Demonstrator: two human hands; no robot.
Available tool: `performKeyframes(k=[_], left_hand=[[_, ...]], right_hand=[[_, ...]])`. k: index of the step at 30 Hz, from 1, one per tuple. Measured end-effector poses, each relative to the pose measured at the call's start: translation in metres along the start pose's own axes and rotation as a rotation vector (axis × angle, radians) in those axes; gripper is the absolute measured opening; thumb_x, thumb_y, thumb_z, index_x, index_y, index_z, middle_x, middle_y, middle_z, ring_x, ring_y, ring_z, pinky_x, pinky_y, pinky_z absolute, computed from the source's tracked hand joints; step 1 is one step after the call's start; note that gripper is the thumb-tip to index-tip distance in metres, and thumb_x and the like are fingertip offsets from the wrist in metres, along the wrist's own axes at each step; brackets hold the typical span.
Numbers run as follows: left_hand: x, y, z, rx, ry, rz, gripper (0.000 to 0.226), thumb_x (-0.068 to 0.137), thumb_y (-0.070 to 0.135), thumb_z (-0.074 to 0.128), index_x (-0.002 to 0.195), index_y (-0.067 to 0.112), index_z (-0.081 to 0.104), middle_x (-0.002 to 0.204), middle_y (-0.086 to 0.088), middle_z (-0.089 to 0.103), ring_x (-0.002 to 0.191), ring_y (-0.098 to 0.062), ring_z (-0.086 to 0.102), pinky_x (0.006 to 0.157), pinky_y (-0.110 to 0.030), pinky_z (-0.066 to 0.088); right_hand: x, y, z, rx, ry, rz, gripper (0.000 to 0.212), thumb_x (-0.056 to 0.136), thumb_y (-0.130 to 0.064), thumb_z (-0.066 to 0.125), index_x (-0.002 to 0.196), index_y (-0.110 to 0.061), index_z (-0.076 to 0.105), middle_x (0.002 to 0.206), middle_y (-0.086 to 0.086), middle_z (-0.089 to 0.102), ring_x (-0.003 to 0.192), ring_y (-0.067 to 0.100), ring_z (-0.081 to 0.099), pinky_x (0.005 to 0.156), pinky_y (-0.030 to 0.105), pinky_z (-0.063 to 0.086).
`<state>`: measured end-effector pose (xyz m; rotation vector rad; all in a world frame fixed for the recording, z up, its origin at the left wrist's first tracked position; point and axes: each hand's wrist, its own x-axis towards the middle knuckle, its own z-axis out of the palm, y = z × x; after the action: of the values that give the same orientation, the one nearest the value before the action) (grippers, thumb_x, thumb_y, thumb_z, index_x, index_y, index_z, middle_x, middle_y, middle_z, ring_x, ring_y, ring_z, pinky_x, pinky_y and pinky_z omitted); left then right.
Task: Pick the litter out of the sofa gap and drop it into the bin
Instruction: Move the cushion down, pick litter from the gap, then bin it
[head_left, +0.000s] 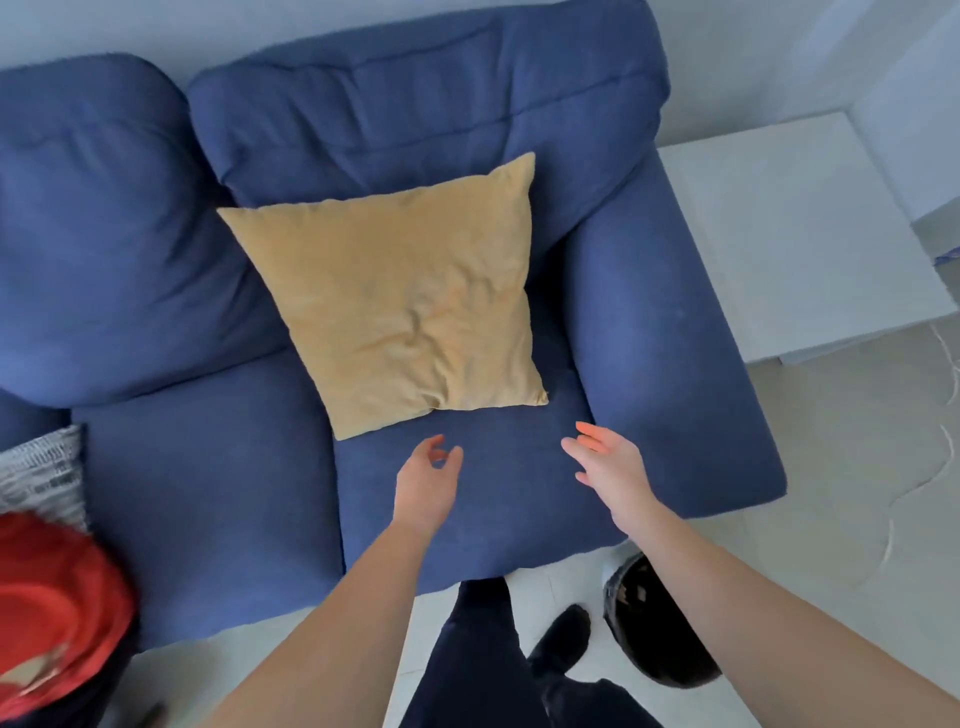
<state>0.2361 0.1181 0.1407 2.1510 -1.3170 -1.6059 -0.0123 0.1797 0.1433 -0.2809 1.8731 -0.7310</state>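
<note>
A blue sofa (208, 493) fills the view from above. A yellow cushion (400, 312) lies on its right seat, leaning toward the backrest. My left hand (426, 483) hovers over the seat just below the cushion's lower edge, fingers loosely curled, holding nothing. My right hand (608, 462) is spread over the seat beside the right armrest (665, 338), also holding nothing. The gap between seat and armrest (563, 332) is a dark line; no litter shows in it. A black bin (654, 623) with a dark liner stands on the floor under my right forearm.
A white side table (800, 234) stands right of the armrest. A grey patterned cushion (41, 473) and a blurred red object (57, 608) sit at the left edge. My dark trouser leg and shoe (561, 639) stand on the pale floor in front of the sofa.
</note>
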Motion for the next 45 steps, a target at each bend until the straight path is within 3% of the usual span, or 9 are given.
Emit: performKeyframes(k=[6,10,13,17,20,25,34,39,45], left_hand=[[0.054,0.007,-0.063,-0.058,0.122,-0.063,0.060,0.104,0.049,0.057,0.158,0.024,0.046,0.145,0.006,0.059,0.118,-0.020,0.063,0.071,-0.028,0.051],[0.081,0.010,-0.090,-0.128,0.220,-0.084,0.066,0.104,0.048,0.057,0.162,0.021,0.040,0.153,0.002,0.054,0.122,-0.020,0.060,0.085,-0.034,0.053],[0.098,0.013,-0.105,-0.166,0.269,-0.104,0.077,0.103,0.050,0.058,0.168,0.020,0.030,0.164,0.001,0.045,0.142,-0.023,0.052,0.111,-0.047,0.051],[0.122,0.014,-0.119,-0.239,0.284,-0.043,0.072,0.099,0.053,0.064,0.159,0.020,0.042,0.156,0.001,0.056,0.145,-0.025,0.052,0.120,-0.049,0.044],[0.134,0.018,-0.125,-0.280,0.276,-0.045,0.086,0.096,0.057,0.068,0.166,0.023,0.032,0.164,0.007,0.047,0.154,-0.017,0.041,0.125,-0.045,0.037],[0.144,0.025,-0.130,-0.327,0.264,-0.107,0.110,0.087,0.065,0.076,0.171,0.029,0.015,0.174,0.008,0.032,0.160,-0.015,0.030,0.129,-0.045,0.031],[0.176,0.024,-0.140,-0.415,0.233,-0.110,0.129,0.066,0.071,0.089,0.169,0.036,0.020,0.168,0.015,0.041,0.154,-0.013,0.042,0.126,-0.044,0.037],[0.193,0.023,-0.150,-0.396,0.153,-0.060,0.088,0.066,0.062,0.094,0.142,0.033,0.061,0.127,0.020,0.074,0.115,-0.002,0.069,0.107,-0.035,0.056],[0.185,0.036,-0.148,-0.398,0.156,-0.007,0.065,0.068,0.054,0.097,0.123,0.031,0.071,0.116,0.017,0.079,0.110,-0.004,0.074,0.099,-0.032,0.058]], right_hand=[[0.028,-0.071,0.064,-0.072,-0.054,-0.137,0.034,0.079,-0.044,0.086,0.102,-0.059,0.067,0.104,-0.036,0.067,0.110,-0.003,0.065,0.104,0.039,0.056],[0.054,-0.097,0.090,-0.092,-0.047,-0.185,0.079,0.080,-0.046,0.084,0.153,-0.036,0.055,0.140,-0.020,0.060,0.127,0.009,0.060,0.107,0.040,0.053],[0.075,-0.108,0.100,-0.126,-0.044,-0.166,0.093,0.082,-0.046,0.086,0.162,-0.035,0.040,0.160,-0.010,0.049,0.103,-0.010,0.061,0.077,0.017,0.051],[0.106,-0.120,0.103,-0.193,-0.087,-0.159,0.107,0.079,-0.049,0.090,0.166,-0.035,0.030,0.143,-0.020,0.050,0.097,-0.010,0.056,0.048,0.003,0.047],[0.127,-0.129,0.101,-0.230,-0.126,-0.177,0.119,0.074,-0.055,0.092,0.169,-0.032,0.023,0.158,-0.013,0.046,0.119,-0.002,0.047,0.088,0.017,0.045],[0.157,-0.147,0.096,-0.243,-0.229,-0.214,0.126,0.065,-0.058,0.096,0.167,-0.034,0.025,0.157,-0.014,0.053,0.137,0.008,0.055,0.111,0.032,0.045],[0.189,-0.161,0.104,-0.212,-0.354,-0.219,0.112,0.058,-0.052,0.103,0.152,-0.033,0.045,0.136,-0.021,0.066,0.122,-0.003,0.062,0.105,0.028,0.049],[0.196,-0.156,0.116,-0.191,-0.321,-0.220,0.093,0.068,-0.048,0.099,0.147,-0.029,0.054,0.135,-0.016,0.070,0.120,-0.001,0.066,0.097,0.024,0.051],[0.181,-0.158,0.115,-0.161,-0.228,-0.247,0.067,0.083,-0.039,0.091,0.141,-0.022,0.064,0.131,-0.007,0.074,0.117,0.006,0.070,0.098,0.028,0.053]])
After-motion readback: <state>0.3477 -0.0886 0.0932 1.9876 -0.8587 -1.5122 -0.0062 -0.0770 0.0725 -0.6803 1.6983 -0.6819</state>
